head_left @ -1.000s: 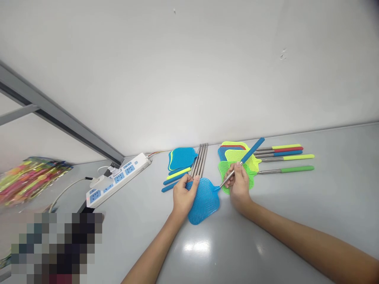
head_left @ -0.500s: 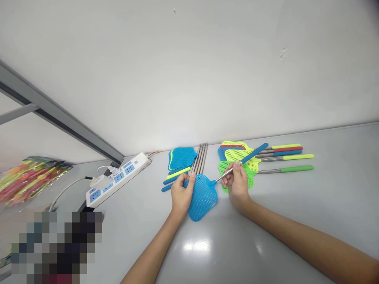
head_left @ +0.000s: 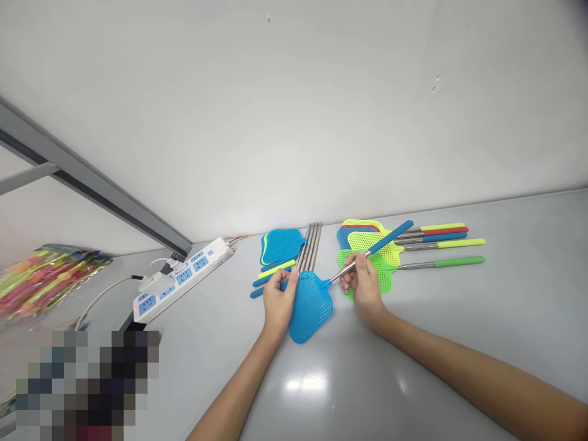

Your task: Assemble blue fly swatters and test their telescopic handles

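A blue fly swatter (head_left: 311, 309) is held between both hands, its handle slanting up to the right. My left hand (head_left: 278, 303) pinches the left edge of its perforated head, thumb on top. Around its metal rod, just below the blue grip, my right hand (head_left: 364, 285) is closed. Under and behind the right hand lies a green swatter (head_left: 386, 278). Beyond it rest several more swatters with yellow, red and blue grips (head_left: 452, 231). Past the left hand are loose swatter heads (head_left: 282, 245), blue on top, and metal rods (head_left: 313, 245) with blue and yellow grips.
A white power strip (head_left: 184, 278) with plugs and a cable lies to the left on the grey table (head_left: 441, 349). Plastic-wrapped colourful items (head_left: 50, 275) are at the far left. A grey metal frame post (head_left: 96, 177) and a pale wall (head_left: 303, 110) bound the back.
The swatter and both hands have shifted very slightly left, along with a small shift of the whole view. Both grips look the same.
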